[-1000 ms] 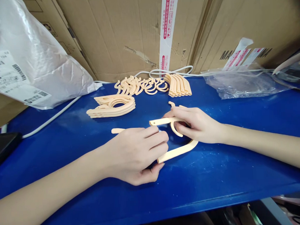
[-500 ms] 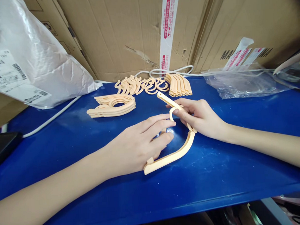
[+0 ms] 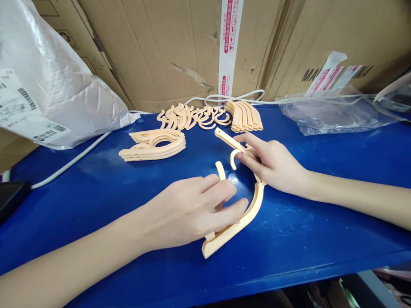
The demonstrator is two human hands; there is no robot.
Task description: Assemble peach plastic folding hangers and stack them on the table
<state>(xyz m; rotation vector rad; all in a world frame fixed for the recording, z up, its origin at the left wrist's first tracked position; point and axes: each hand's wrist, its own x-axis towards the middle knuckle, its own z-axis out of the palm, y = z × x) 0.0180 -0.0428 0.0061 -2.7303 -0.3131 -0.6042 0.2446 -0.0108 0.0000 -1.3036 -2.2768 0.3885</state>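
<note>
A cream plastic folding clothes hanger [image 3: 253,205] lies partly unfolded above the blue table, its long curved arm sweeping toward me. My right hand [image 3: 272,162] is closed on its upper part, thumb and fingers pinching near the hook [image 3: 232,159]. A straight slotted arm [image 3: 228,138] sticks out beyond those fingers to the upper left. My left hand [image 3: 197,209] is closed with bent fingers on the hanger's lower curved arm. Above its knuckles a short curved piece [image 3: 220,170] of the same plastic pokes out; its lower end is hidden behind the fingers.
Stacked folded hangers [image 3: 154,149], a pile of loose hooks [image 3: 207,116] and several hanger arms [image 3: 244,116] lie at the back of the blue table [image 3: 318,240]. Cardboard boxes [image 3: 153,47] stand behind. A silver mailing bag [image 3: 62,87], a white cable [image 3: 73,162] and a clear plastic bag [image 3: 333,116] lie around.
My left hand has curled its fingers and moved slightly toward me. The hanger's lower arm has swung down with it, and the short curved piece now shows above the left knuckles.
</note>
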